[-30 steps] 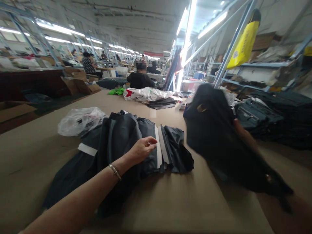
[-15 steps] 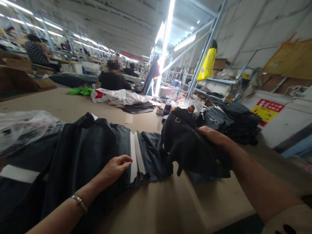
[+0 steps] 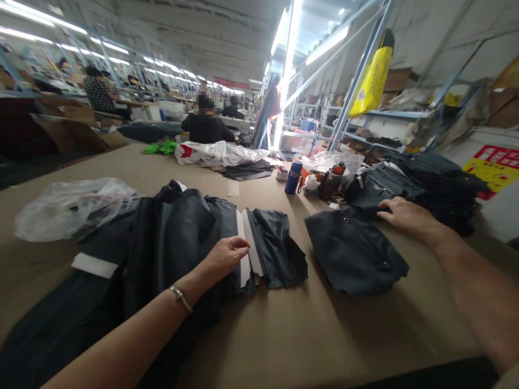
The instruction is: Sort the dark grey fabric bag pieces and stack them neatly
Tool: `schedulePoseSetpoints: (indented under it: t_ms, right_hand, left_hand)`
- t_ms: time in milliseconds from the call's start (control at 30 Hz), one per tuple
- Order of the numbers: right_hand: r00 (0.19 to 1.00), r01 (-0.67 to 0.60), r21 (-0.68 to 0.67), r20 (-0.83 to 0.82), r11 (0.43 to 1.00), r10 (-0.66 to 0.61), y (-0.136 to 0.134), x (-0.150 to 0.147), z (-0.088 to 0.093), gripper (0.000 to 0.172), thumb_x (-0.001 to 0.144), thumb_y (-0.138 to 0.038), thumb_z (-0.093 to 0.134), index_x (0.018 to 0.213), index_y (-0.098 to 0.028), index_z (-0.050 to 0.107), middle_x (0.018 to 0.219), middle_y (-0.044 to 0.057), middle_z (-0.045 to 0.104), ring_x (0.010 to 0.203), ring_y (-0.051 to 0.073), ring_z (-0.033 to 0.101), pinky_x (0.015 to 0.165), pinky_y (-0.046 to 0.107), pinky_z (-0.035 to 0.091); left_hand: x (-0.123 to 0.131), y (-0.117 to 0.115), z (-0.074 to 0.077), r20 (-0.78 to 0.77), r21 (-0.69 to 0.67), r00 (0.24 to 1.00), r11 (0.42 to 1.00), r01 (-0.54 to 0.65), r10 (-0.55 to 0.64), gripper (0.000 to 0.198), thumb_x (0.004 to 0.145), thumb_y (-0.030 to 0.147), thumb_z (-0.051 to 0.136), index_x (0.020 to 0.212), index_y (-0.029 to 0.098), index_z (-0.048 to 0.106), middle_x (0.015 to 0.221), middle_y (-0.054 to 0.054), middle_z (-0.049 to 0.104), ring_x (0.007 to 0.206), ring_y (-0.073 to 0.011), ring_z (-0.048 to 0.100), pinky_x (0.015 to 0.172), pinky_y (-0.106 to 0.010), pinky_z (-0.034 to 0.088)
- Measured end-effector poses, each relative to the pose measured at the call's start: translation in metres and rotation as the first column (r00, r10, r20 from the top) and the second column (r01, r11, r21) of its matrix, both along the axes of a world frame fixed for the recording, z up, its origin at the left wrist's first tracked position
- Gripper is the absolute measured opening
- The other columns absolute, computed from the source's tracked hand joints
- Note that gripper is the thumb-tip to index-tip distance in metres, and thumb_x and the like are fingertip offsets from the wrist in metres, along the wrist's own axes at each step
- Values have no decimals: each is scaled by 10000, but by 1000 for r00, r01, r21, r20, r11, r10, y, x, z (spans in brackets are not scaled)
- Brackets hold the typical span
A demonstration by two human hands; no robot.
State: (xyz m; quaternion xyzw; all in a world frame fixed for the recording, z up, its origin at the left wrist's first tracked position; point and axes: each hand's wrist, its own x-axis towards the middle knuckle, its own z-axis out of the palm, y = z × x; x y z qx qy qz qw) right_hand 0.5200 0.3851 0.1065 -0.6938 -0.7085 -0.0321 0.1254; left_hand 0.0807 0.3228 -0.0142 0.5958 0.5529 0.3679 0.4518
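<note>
My left hand rests on a row of dark fabric pieces with white strips, its fingers loosely curled and holding nothing. A single dark fabric piece with a metal ring and snap lies flat on the brown table to the right of the row. Beyond that piece's far edge, my right hand lies flat with fingers stretched out, touching a dark bag with zippers. A silver bracelet is on my left wrist.
A clear plastic bag lies at the left. A blue bottle, a dark bottle with a red cap and a white plastic bag stand farther back. Dark bags are piled at right. Another person sits at the table's far end. Metal shelving rises behind.
My right hand carried the dark fabric piece leftward and down, laid it flat on the table and let go, then moved right to the dark bag. My left hand stayed on the row.
</note>
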Motion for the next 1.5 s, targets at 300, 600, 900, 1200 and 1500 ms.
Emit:
schedulePoseSetpoints:
  t_ms: [300, 600, 900, 1200, 1500]
  right_hand:
    - [718, -694, -284, -192, 662, 669, -42, -259, -138, 728, 669, -303, 673, 1323, -116, 415, 1373, 201, 382, 1200, 323, 436, 941, 411, 417]
    - [795, -606, -263, -204, 751, 571, -36, -244, -148, 346, 898, -116, 288, 1142, -99, 533, 1048, 162, 634, 943, 220, 621, 789, 309, 453]
    - [795, -606, 71, 70, 792, 603, -46, -177, -15, 227, 898, -238, 456, 1060, -207, 612, 1047, 79, 614, 946, 210, 560, 851, 336, 396]
    - [583, -284, 370, -666, 885, 466, -98, -206, -53, 516, 835, -405, 532, 1286, -191, 398, 1149, 109, 512, 960, 207, 523, 813, 338, 466]
    - [-234, -529, -5, -960, 848, -152, -86, -248, -122, 562, 737, -545, 618, 1132, -161, 509, 741, 48, 628, 550, 162, 578, 523, 288, 477]
  left_hand:
    - [3, -4, -10, 88, -99, 984, 985, -144, 153, 370, 639, 385, 627, 878, 104, 600, 772, -50, 592, 673, -131, 535, 628, -262, 462]
    - [2, -6, -9, -66, 97, 994, 992, -83, 89, 276, 729, 303, 543, 914, 117, 629, 821, -85, 622, 769, -200, 572, 754, -364, 470]
    - [46, 5, 30, -216, 270, 963, 938, 216, -159, 241, 804, 316, 493, 732, 175, 674, 679, -38, 610, 678, -171, 529, 684, -306, 408]
    - [76, -20, 66, 350, -46, 930, 994, -100, 109, 276, 733, 428, 510, 824, 168, 517, 537, 41, 454, 385, -84, 384, 331, -203, 305]
    - [66, -37, 23, 490, -137, 853, 982, -129, 180, 455, 647, 547, 653, 868, 165, 540, 602, 23, 501, 438, -68, 419, 410, -201, 360]
